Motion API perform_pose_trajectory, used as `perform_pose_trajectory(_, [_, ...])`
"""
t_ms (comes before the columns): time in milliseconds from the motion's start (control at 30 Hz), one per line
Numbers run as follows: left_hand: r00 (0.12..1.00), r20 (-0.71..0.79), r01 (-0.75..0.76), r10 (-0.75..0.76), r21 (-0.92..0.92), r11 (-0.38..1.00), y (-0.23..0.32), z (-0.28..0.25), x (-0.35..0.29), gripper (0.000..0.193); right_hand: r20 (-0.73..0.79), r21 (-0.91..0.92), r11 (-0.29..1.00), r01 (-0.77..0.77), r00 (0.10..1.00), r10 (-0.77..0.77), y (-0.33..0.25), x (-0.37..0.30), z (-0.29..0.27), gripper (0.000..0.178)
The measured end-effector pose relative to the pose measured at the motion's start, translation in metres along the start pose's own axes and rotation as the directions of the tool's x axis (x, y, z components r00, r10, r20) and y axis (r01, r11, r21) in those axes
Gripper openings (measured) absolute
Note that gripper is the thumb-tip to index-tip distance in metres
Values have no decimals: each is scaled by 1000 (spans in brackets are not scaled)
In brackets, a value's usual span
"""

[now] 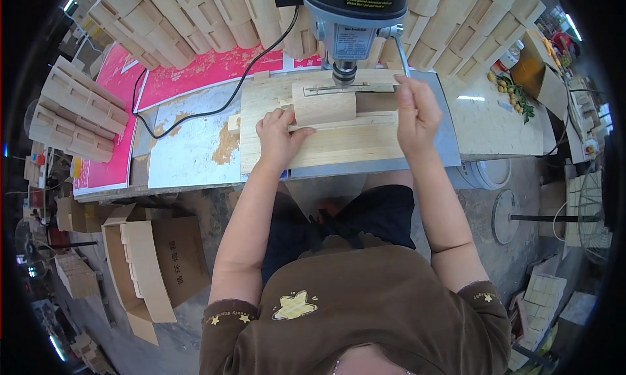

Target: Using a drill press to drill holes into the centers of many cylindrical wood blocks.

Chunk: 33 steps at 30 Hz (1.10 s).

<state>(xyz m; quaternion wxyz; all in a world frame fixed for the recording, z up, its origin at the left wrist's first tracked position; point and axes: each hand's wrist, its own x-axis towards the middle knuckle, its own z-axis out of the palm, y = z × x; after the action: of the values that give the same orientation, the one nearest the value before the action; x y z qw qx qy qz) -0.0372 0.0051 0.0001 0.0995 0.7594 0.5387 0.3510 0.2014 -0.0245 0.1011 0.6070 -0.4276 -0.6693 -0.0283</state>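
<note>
A bench drill press (355, 39) stands over a pale wooden jig board (345, 147) on the bench. In the jig lies a rounded wooden block (325, 106), its far edge close below the drill chuck (343, 73). My left hand (277, 135) grips the block's left end, fingers curled over it and thumb along the near side. My right hand (419, 114) is closed around the lower end of the press's metal feed lever (402, 54), to the right of the chuck. Whether the bit touches the wood cannot be made out.
Stacked rounded wooden pieces (147, 29) line the bench's back, with more at its left (81, 107). A black cable (244, 81) loops across the left side. Small fruits (512, 91) lie at the right. An open cardboard box (156, 264) and a white bucket (489, 173) stand below.
</note>
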Motion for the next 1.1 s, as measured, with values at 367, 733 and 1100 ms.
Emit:
perform_pose_trajectory(367, [999, 37, -8, 8, -19, 1000, 35, 28, 10, 54, 57, -433, 901, 8, 998, 18, 37, 191, 12, 29])
perform_pose_trajectory(733, [999, 49, 22, -21, -26, 999, 30, 22, 8, 52, 148, -100, 989, -108, 981, 123, -32, 86, -29, 21])
perform_pose_trajectory(1100, [998, 59, 19, -17, -26, 999, 32, 25, 8, 52, -64, 130, 989, 72, 996, -64, 32, -16, 18, 13])
